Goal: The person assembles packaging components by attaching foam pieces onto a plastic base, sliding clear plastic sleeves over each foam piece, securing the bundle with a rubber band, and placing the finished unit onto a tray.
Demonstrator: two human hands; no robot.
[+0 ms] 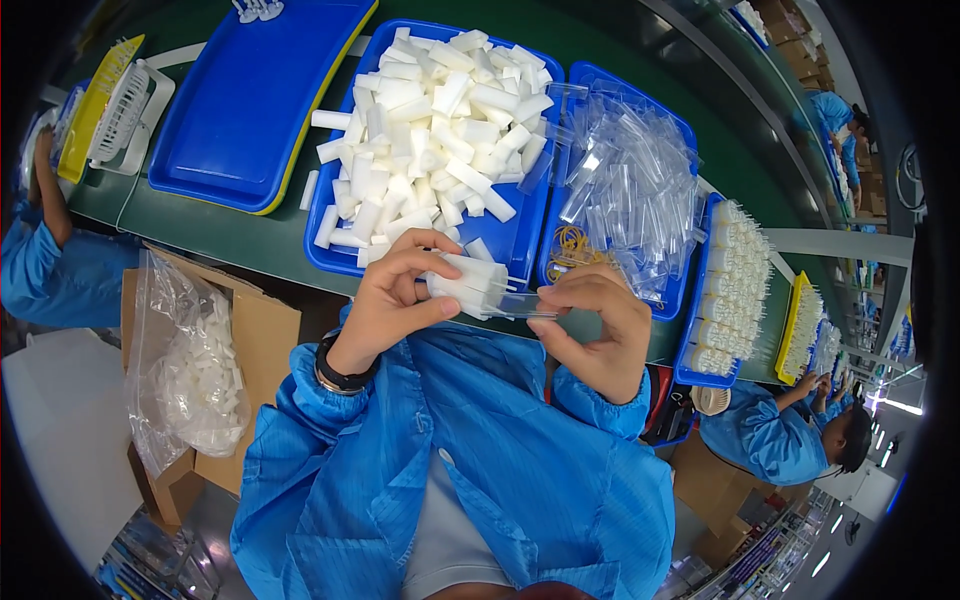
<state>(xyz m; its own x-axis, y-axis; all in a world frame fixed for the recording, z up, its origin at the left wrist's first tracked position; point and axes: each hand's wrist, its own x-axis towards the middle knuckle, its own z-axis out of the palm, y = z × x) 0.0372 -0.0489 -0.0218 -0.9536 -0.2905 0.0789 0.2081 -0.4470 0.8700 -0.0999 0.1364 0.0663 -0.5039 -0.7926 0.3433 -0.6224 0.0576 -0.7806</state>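
In front of my chest, my left hand (395, 290) is closed around several white plastic pieces (468, 284) bunched side by side. A clear plastic sleeve (522, 305) sits at the right end of this bunch, pinched between the thumb and fingers of my right hand (600, 318). How far the sleeve covers the pieces I cannot tell. Just beyond my hands stands a blue tray (512, 238) heaped with white tubular pieces (430, 120). To its right, another blue tray (588, 72) holds a pile of clear sleeves (630, 175) and a clump of yellow rubber bands (570, 246).
A large blue tray (240, 110) lies at the far left on the green bench (240, 238). At right, a blue tray holds white bundles (730, 285). An open cardboard box (262, 360) with a plastic bag (195, 370) stands lower left. Co-workers (775, 430) sit on both sides.
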